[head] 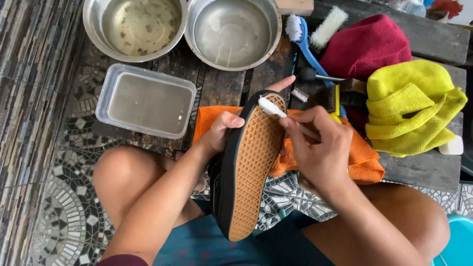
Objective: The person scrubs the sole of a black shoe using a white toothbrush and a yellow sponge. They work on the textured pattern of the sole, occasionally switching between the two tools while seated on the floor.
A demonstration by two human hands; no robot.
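Note:
A black shoe point(249, 167) is turned sole up, its tan waffle-patterned sole facing me. My left hand point(221, 130) grips it by the left edge near the toe, with a finger showing past the tip. My right hand point(318, 148) holds a small white toothbrush point(270, 107), whose bristles rest on the toe end of the sole. The shoe hovers over an orange cloth point(362, 162) above my knees.
Two steel bowls of water point(133, 27) point(231, 32) and a clear plastic tub of water point(145, 101) stand on the dark wooden bench. To the right lie a blue brush point(300, 34), a white brush point(327, 19), a red cloth point(369, 44) and a yellow cloth point(411, 106). Mosaic floor lies below.

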